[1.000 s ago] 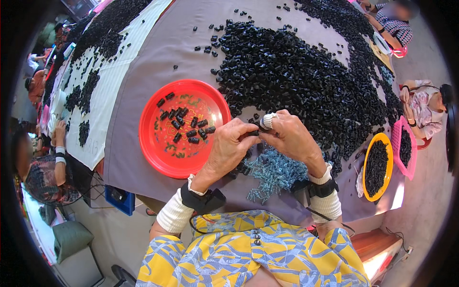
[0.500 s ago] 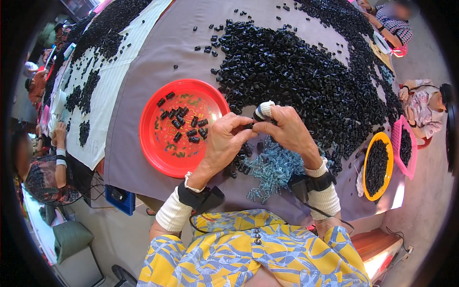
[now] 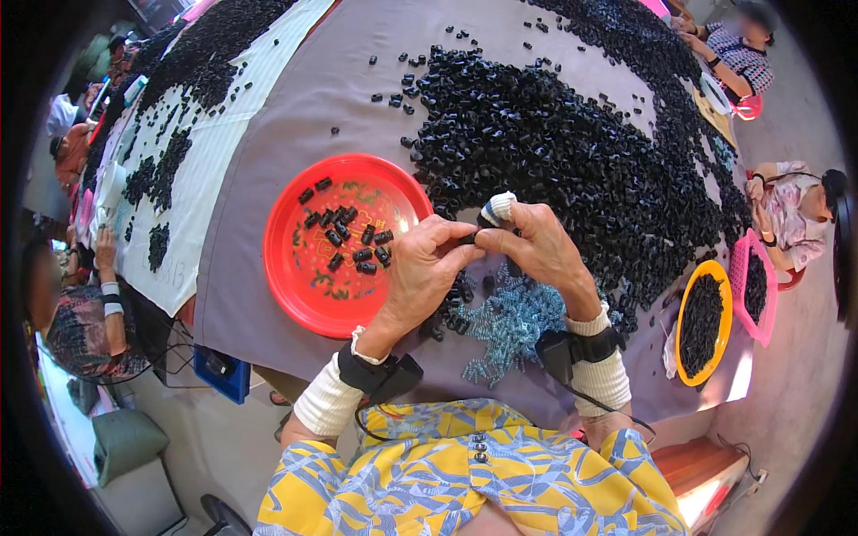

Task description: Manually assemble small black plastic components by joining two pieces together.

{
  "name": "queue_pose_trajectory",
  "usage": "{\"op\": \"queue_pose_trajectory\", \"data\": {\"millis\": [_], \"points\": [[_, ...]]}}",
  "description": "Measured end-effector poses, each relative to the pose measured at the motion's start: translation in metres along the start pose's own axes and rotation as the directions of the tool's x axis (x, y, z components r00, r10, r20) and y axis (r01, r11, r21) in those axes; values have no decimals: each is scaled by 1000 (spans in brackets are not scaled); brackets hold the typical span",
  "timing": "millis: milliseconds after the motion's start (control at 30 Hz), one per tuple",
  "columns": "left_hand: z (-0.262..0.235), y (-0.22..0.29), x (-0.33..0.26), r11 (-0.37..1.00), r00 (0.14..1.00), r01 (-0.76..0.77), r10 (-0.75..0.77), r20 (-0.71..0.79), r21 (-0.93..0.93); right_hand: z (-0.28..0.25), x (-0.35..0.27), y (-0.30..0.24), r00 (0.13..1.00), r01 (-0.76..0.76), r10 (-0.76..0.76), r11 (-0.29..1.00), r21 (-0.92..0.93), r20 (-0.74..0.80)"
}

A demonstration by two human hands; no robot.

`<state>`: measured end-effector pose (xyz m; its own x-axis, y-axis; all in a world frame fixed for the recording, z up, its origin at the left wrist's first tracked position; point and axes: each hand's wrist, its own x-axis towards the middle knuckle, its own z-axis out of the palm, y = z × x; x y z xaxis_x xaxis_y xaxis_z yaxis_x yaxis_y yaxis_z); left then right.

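Observation:
My left hand (image 3: 417, 272) and my right hand (image 3: 539, 247) meet over the table, closed on one small black plastic part (image 3: 468, 238) pinched between their fingertips. A striped white finger cover (image 3: 497, 208) sits on a finger of my right hand. Below the hands lies a loose heap of pale blue coil springs (image 3: 514, 326). To the left, a round red tray (image 3: 295, 295) holds several small black cylindrical pieces (image 3: 342, 217). A large pile of black plastic parts (image 3: 545, 134) spreads just beyond my hands.
At the right stand a yellow basket (image 3: 729, 314) and a pink basket (image 3: 769, 326), both with black pieces. A blue bin (image 3: 234, 384) is below the table's left edge. Other people sit around: one at the left (image 3: 85, 322), others at the right (image 3: 795, 214).
My hands stay together on the same black part, with only slight finger movement. The whole view has shifted a little downward.

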<state>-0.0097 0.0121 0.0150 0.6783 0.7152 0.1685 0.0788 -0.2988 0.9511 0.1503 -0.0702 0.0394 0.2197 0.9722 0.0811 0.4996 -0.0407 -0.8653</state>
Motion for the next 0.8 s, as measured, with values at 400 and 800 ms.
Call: {"op": "queue_pose_trajectory", "data": {"millis": [400,800], "points": [[-1,-6,0,994,1000,-15,16,10,-106,-2,1,5,994,-74,62,988,137,92],[6,-12,-1,985,1000,15,-17,-13,-172,-1,0,4,986,-150,135,977,151,102]]}}
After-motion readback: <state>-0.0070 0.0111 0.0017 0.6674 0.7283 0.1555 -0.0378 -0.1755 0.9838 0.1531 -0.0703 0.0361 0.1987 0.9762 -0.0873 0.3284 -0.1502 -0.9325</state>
